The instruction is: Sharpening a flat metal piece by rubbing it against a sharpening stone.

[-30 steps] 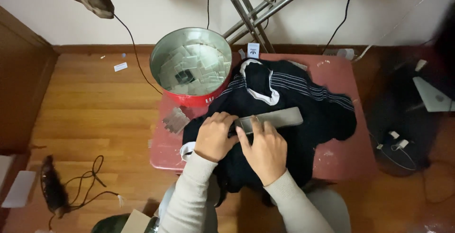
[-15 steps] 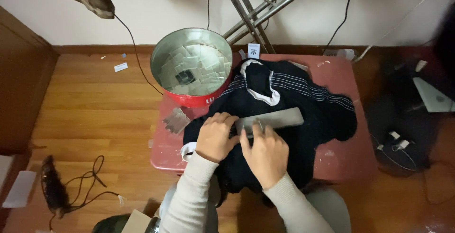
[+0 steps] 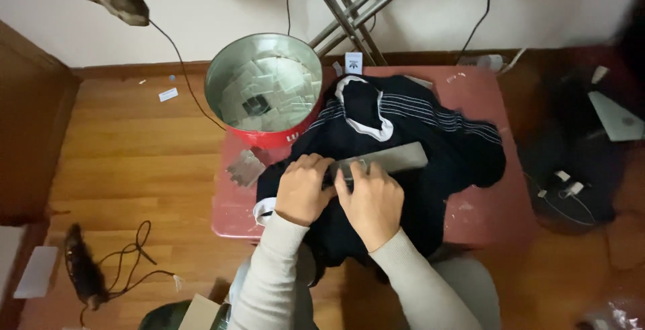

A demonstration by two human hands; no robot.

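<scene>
Red round tin (image 3: 259,135) (clear packets inside), ironing-board legs (image 3: 349,8), black cable (image 3: 127,263) on wooden floor (image 3: 134,162)

Wood plank floor (image 3: 134,169), white wall (image 3: 222,8) with dark baseboard. Red low bench (image 3: 484,202). Ironing-board legs (image 3: 356,1) behind. Brown cabinet (image 3: 27,122) left. Black cable (image 3: 127,263) on floor.

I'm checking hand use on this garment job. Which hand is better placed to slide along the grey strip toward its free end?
Probably the right hand: it lies on the grey strip nearest its free end, while the left hand presses the dark garment at the near end.
</scene>
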